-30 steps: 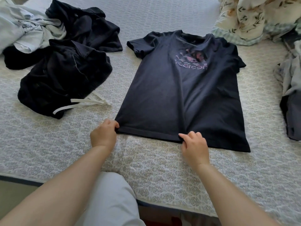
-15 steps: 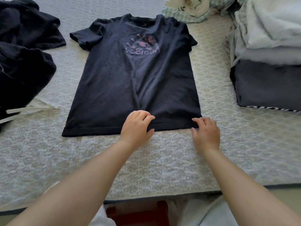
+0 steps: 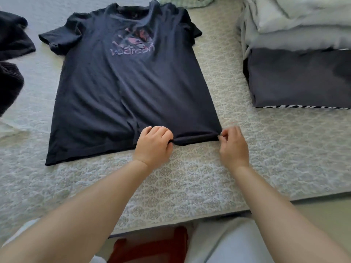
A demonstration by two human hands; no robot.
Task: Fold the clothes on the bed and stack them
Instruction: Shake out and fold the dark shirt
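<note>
Two grips: my left hand (image 3: pixel 153 144) and right hand (image 3: pixel 233 145) now pinch the T-shirt (image 3: pixel 125 88) hem.
Shift: both slid rightward along it.
Meaning: I judge a side fold starts.
Beyond right hand: folded stack (image 3: pixel 300 76).

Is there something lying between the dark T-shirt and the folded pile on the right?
Nothing visible. Only bare bedspread separates the T-shirt from the folded pile. Both hands, left hand and right hand, already pinch its hem.
</note>
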